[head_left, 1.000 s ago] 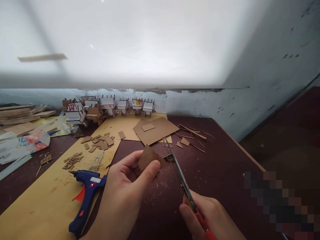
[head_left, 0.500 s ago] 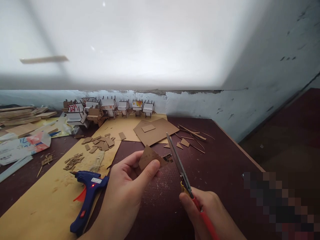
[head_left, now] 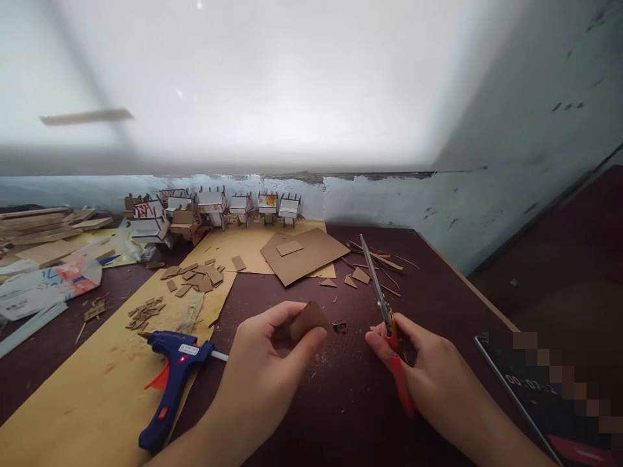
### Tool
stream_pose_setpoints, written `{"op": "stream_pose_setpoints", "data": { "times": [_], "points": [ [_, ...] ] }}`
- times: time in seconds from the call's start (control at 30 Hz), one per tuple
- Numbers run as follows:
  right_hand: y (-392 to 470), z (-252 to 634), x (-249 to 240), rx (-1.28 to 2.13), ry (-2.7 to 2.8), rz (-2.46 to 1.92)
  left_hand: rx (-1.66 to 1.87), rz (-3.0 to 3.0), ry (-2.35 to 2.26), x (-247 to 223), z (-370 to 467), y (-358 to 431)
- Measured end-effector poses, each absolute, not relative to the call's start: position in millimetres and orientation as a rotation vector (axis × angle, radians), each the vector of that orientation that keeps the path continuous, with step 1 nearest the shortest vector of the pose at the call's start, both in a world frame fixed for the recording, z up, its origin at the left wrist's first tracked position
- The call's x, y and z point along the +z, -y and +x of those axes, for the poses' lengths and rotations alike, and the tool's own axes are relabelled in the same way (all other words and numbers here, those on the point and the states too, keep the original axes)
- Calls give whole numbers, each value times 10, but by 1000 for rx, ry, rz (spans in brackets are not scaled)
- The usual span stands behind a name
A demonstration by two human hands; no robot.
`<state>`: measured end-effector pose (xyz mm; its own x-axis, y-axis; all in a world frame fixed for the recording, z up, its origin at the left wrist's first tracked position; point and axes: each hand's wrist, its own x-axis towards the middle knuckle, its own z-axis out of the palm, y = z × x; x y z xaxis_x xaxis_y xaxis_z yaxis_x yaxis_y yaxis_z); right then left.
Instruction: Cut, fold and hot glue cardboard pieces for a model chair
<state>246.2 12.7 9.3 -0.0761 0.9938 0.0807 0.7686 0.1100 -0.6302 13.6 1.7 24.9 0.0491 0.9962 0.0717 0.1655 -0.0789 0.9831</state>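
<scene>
My left hand (head_left: pixel 277 357) pinches a small brown cardboard piece (head_left: pixel 310 319) between thumb and fingers, tilted above the dark red table. To its right, my right hand (head_left: pixel 413 357) grips red-handled scissors (head_left: pixel 379 285), whose blades point up and away and look closed. The scissors are apart from the cardboard. A small dark cutout scrap (head_left: pixel 339 326) shows just right of the held piece. Beyond the hands lie a large cardboard sheet (head_left: pixel 306 263) with a small rectangle (head_left: pixel 289 248) on it, and small offcuts (head_left: pixel 361 275).
A blue glue gun (head_left: pixel 172 370) lies on yellow paper (head_left: pixel 73 383) at left, near piles of cardboard pieces (head_left: pixel 207 277). Small chair-like models (head_left: pixel 241 206) stand along the wall. Wood strips (head_left: pixel 34 224) are at far left, a phone (head_left: pixel 525 395) at lower right.
My right hand and the scissors have moved right, away from the cardboard. My left hand has shifted slightly right and tilted the piece. More of the phone shows.
</scene>
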Motion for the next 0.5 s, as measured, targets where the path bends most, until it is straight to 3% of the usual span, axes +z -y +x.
{"op": "stream_pose_setpoints", "data": {
  "times": [0.5],
  "points": [
    [-344,2601,-183,483,1930,-1795,630,1978,-1259,45,-17,-113]
  ]
}}
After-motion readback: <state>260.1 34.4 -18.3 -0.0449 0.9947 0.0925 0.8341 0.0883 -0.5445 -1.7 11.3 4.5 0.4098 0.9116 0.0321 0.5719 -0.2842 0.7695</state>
